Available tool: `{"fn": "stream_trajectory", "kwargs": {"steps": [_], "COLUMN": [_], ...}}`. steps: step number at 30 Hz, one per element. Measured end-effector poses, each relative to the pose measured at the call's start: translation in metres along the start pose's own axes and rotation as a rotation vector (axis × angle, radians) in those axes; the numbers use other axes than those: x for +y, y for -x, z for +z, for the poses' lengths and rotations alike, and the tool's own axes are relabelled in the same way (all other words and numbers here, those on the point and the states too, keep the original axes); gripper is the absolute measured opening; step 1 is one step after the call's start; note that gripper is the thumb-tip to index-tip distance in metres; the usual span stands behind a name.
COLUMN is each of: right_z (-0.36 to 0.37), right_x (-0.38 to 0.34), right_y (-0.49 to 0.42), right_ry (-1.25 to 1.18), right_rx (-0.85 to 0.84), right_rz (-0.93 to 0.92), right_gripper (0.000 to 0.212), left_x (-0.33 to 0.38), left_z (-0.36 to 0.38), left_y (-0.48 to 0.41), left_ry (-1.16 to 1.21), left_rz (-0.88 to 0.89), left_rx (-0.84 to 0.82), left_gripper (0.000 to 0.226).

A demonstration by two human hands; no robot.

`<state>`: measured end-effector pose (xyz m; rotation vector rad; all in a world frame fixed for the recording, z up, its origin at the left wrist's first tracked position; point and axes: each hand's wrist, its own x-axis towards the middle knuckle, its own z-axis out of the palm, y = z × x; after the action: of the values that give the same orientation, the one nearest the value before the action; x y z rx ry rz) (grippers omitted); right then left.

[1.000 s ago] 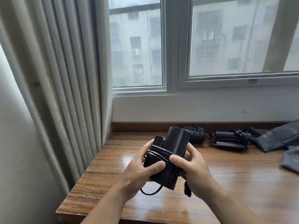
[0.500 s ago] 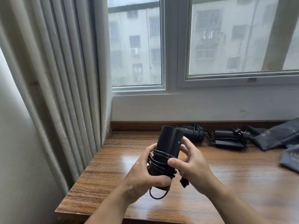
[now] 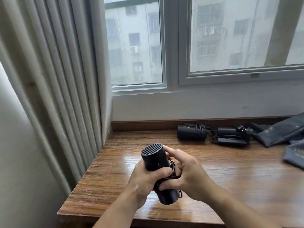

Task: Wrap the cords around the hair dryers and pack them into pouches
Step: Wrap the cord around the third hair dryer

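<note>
Only the head view to go on, so here goes: I'd say we're about midway, wrapping mostly sorted and packing not started. The hair dryer (image 3: 153, 159) being worked on is held up over the near part of the wooden table (image 3: 230, 181), black, stubby barrel tilted with the grille end pointing up and away. The left hand (image 3: 144, 180) has its fingers curled tight round the middle of the barrel, and the right hand (image 3: 189, 176) is clamped on the cord (image 3: 172, 168), thumb pinning the coils against the body with the index finger stretched up along the barrel. A bit of loose loop hangs by the lower end, so my guess is the tail end needs tucking. I can't see the plug. Back by the wall, two more dryers (image 3: 191, 133) lie side by side with cords bundled on them, the right one looking messier. The dark grey pouches (image 3: 279, 134) lie at the far right, looking flat, so all the bagging is left.
</note>
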<state>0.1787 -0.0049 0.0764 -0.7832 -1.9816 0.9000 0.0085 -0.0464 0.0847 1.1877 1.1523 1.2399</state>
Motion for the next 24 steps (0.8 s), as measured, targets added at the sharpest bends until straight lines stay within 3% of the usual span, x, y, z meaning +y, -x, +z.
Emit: {"fn": "stream_trajectory", "kwargs": {"steps": [6, 18, 24], "right_z": [-0.014, -0.011, -0.012], "right_x": [0.014, 0.032, 0.035], "right_y": [0.0, 0.005, 0.004], "right_ry": [0.051, -0.027, 0.002], "right_rx": [-0.063, -0.001, -0.05], "right_rz": [-0.027, -0.05, -0.034], "right_gripper": [0.081, 0.078, 0.068], "left_x": [-0.011, -0.003, 0.001], "left_z": [-0.005, -0.004, -0.015], "left_y": [0.001, 0.004, 0.0], "left_ry": [0.018, -0.16, -0.314], "left_rz": [-0.008, 0.091, 0.135], "left_rx": [0.01, 0.177, 0.203], "left_gripper": [0.046, 0.047, 0.052]}}
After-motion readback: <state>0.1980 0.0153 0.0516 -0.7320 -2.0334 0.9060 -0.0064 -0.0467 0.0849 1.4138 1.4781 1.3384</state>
